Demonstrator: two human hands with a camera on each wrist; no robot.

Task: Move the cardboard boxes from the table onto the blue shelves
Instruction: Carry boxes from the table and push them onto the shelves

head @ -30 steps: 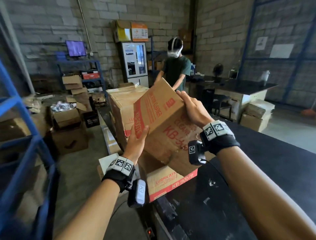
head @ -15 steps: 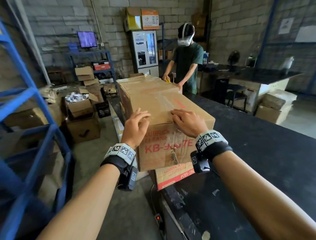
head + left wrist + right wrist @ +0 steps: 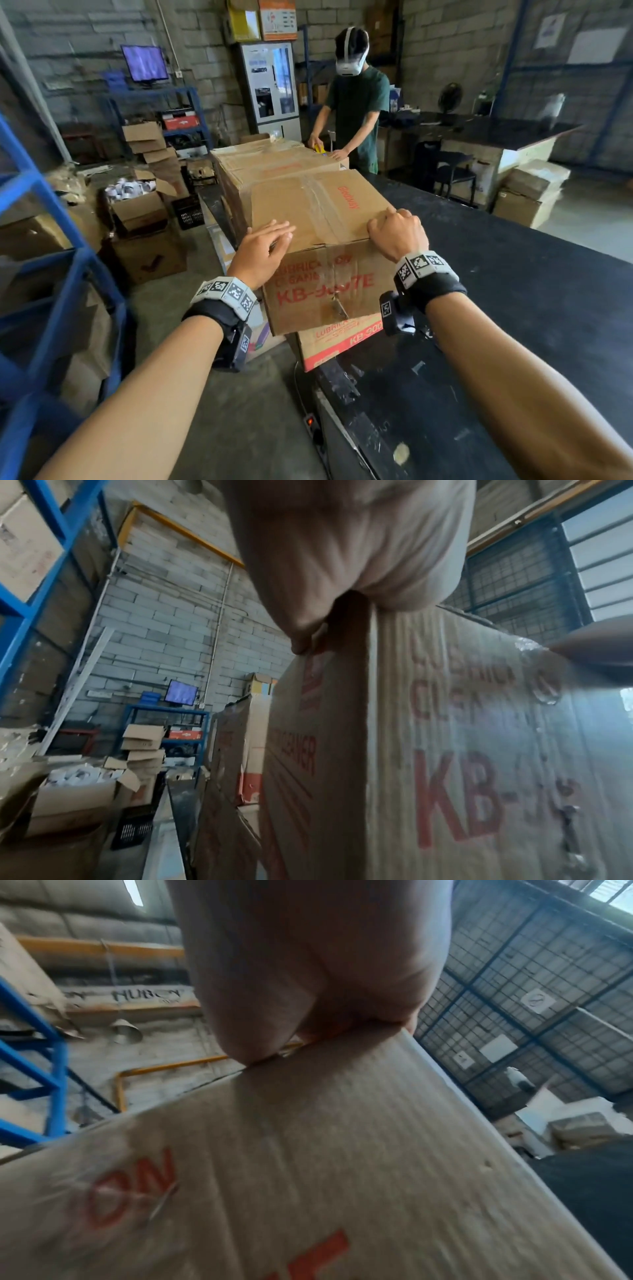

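Cardboard box [image 3: 318, 219]: left hand [image 3: 260, 251] flat on top, right hand [image 3: 397, 234] seemingly hooking its edge; grip lower, either side, before lifting.

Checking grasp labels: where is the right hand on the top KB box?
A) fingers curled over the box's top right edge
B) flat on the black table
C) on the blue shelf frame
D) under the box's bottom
A: in the head view the right hand has its fingers curled over the top right edge of the top box, while the left hand lies with straight fingers on the top near the left corner.
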